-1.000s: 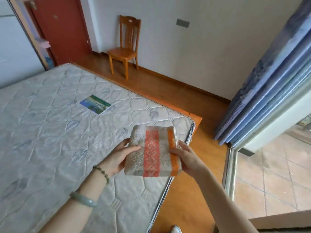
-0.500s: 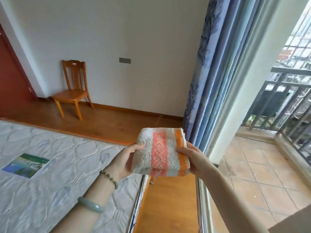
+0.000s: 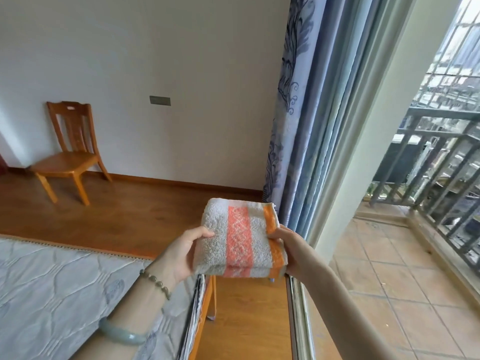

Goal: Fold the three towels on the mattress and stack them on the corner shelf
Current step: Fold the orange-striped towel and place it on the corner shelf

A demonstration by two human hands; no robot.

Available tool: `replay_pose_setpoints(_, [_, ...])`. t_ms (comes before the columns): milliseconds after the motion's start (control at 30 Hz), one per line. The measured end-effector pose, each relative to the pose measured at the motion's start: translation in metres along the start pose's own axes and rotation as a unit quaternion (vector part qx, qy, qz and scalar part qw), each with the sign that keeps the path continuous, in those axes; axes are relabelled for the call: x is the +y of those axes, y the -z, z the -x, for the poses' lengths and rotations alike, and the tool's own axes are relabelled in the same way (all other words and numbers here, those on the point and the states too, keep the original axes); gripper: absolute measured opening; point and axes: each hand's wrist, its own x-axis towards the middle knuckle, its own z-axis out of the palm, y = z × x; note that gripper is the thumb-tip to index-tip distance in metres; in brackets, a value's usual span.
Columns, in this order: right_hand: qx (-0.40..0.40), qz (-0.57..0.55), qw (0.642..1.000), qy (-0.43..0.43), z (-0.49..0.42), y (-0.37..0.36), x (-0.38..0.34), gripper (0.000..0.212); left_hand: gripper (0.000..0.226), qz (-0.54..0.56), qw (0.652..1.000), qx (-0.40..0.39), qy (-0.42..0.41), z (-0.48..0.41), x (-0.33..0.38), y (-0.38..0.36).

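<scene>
Folded towel, carried.
I grip it with my left hand and right hand, fingers clamped on opposite edges, above the mattress corner.

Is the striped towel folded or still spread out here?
Folded: the towel is a compact rectangle with stacked layers showing at its near edge, held between the left hand and right hand.

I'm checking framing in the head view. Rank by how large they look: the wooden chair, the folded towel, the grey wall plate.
1. Wooden chair and folded towel: alike in apparent size; the towel is far nearer the camera, so unranked.
2. Grey wall plate: clearly smallest.
</scene>
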Motion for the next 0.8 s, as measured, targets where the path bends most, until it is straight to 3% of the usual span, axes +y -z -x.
replay_pose_setpoints(300, [-0.018, 0.035, 0.999, 0.026, -0.16, 0.026, -0.099, 0.053, 0.053, -0.011, 0.999, -0.034, -0.007, -0.164, 0.105, 0.009])
replay_pose_setpoints(467, [-0.031, 0.038, 0.999, 0.021, -0.235, 0.025, -0.149, 0.032, 0.046, -0.012, 0.999, -0.031, -0.004, -0.23, 0.161, 0.015])
replay_pose_setpoints(633, [-0.049, 0.03, 0.998, -0.001, -0.321, 0.025, -0.183, 0.038, 0.053, 0.011, 1.0, 0.008, -0.011, -0.29, 0.201, 0.034])
replay_pose_setpoints(800, [-0.117, 0.048, 0.992, -0.03, -0.426, 0.022, -0.222, 0.049, 0.058, 0.052, 0.995, 0.08, -0.039, -0.353, 0.23, 0.061])
